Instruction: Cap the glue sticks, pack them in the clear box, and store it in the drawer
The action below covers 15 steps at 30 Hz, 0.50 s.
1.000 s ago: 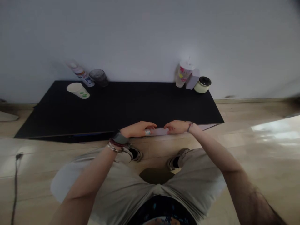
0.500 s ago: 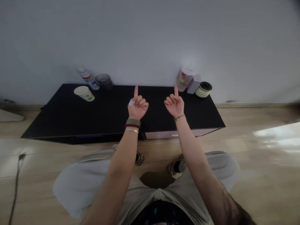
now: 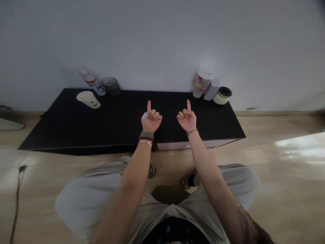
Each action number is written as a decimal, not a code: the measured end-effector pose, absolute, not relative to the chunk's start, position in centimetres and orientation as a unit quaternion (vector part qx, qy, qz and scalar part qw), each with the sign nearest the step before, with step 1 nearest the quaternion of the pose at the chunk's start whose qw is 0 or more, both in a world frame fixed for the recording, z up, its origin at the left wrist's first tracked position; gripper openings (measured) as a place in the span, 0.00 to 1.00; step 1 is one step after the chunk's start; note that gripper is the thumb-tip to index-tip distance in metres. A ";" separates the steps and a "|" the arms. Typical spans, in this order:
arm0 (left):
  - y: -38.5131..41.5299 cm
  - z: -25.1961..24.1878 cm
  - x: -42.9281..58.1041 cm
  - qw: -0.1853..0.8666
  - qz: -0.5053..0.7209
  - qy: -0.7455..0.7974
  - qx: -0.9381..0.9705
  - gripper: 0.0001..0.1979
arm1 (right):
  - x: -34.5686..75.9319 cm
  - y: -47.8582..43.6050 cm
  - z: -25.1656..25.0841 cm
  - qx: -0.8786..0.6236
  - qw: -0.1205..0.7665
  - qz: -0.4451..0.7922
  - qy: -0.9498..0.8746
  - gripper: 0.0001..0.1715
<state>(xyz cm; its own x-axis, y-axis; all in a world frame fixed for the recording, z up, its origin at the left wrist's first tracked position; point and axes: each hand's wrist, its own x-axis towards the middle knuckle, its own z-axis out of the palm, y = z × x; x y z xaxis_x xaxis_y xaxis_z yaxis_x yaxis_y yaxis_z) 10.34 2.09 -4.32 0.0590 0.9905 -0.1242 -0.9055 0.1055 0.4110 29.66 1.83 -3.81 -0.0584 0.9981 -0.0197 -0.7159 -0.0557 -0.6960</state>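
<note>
My left hand (image 3: 151, 121) is held palm up over the middle of a black cabinet top (image 3: 124, 122). Its index finger points toward the wall and the other fingers curl into the palm. A small pale blue-and-white patch (image 3: 145, 115) shows near the thumb. My right hand (image 3: 187, 120) mirrors it a short way to the right, index finger stretched and the rest folded. Both hands hold nothing and stay apart from each other. Nearest the right hand is a clear lidded cup (image 3: 201, 84) with a straw and colourful print.
On the cabinet's left are a white paper cup (image 3: 88, 99), a spray can (image 3: 95, 84) and a dark glass (image 3: 111, 86). At right, a pale box (image 3: 211, 89) and a light green pot (image 3: 221, 96) with black lid stand by the wall (image 3: 157, 44). A cable (image 3: 17, 196) lies on the floor.
Both hands have drawn back slightly toward me, and they are a little closer together. The finger poses are the same. The view has shifted slightly.
</note>
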 end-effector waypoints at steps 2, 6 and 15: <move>2.0 -4.2 10.4 0.720 0.659 0.183 0.117 0.26 | 29.7 1.9 -3.9 -0.262 0.634 0.678 -0.265 0.45; 1.8 -3.5 10.6 0.726 0.657 0.166 0.117 0.26 | 29.6 1.9 -3.8 -0.235 0.641 0.685 -0.256 0.45; 0.8 -4.0 10.7 0.770 0.573 0.245 0.139 0.15 | 31.8 0.4 -4.4 -0.256 0.506 0.747 -0.348 0.19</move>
<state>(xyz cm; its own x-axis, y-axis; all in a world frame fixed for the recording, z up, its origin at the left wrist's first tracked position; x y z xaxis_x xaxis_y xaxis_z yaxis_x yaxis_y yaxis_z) 10.68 0.80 -3.97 0.2227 0.9500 -0.2187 -0.8141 0.3047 0.4944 31.76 0.35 -4.39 -0.3566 0.9338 -0.0305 -0.5778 -0.2461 -0.7782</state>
